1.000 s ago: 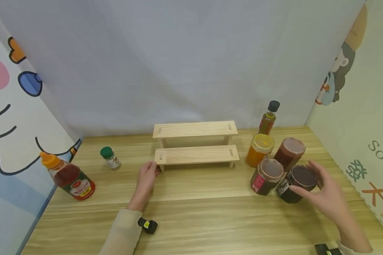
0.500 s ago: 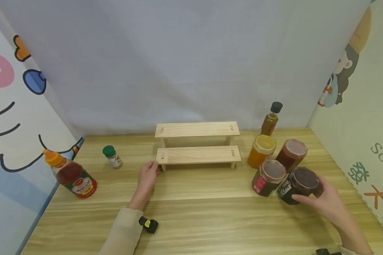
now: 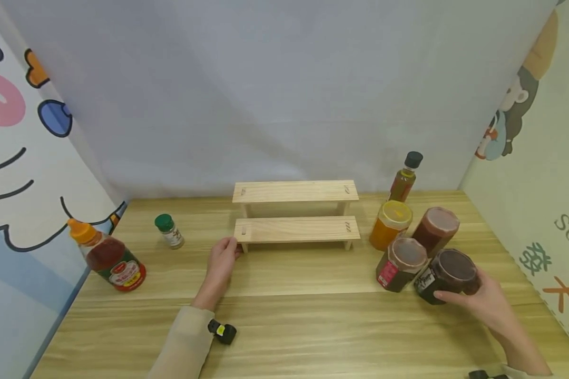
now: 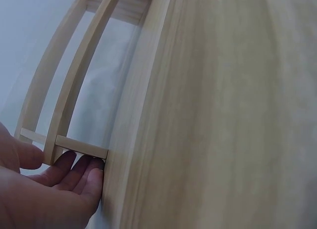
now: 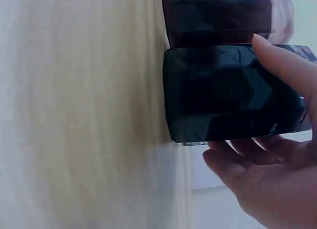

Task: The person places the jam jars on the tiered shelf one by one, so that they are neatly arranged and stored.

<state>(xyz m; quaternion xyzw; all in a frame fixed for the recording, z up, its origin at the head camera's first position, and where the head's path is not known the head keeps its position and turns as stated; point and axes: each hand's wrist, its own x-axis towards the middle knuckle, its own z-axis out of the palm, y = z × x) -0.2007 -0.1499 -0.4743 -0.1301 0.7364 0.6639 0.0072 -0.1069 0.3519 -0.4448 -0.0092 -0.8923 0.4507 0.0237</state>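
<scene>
My left hand (image 3: 221, 261) pinches the left end of a two-step wooden display rack (image 3: 296, 229). In the left wrist view, its thumb lies at the shelf edge and its fingers curl in by the leg (image 4: 81, 145). Over at the right, my right hand (image 3: 484, 302) holds a dark hexagonal jar (image 3: 448, 273) round its sides, thumb in front and fingers behind. The right wrist view has the dark jar (image 5: 223, 93) upright at the table surface, against a neighbouring jar. Beside it stand a jar with a pink label (image 3: 400, 263) and a reddish-brown jar (image 3: 435, 229).
Behind those jars are a yellow-lidded orange jar (image 3: 391, 223) and a slim dark-capped bottle (image 3: 404, 176). To the left stand a green-capped shaker (image 3: 169, 230) and an orange-capped sauce bottle (image 3: 108, 255). A pale back wall (image 3: 284, 95) and printed side walls enclose the table (image 3: 284, 326).
My right hand has closed round the dark jar, which it reached around with spread fingers earlier. The left hand stays at the rack. The whole head view has shifted slightly.
</scene>
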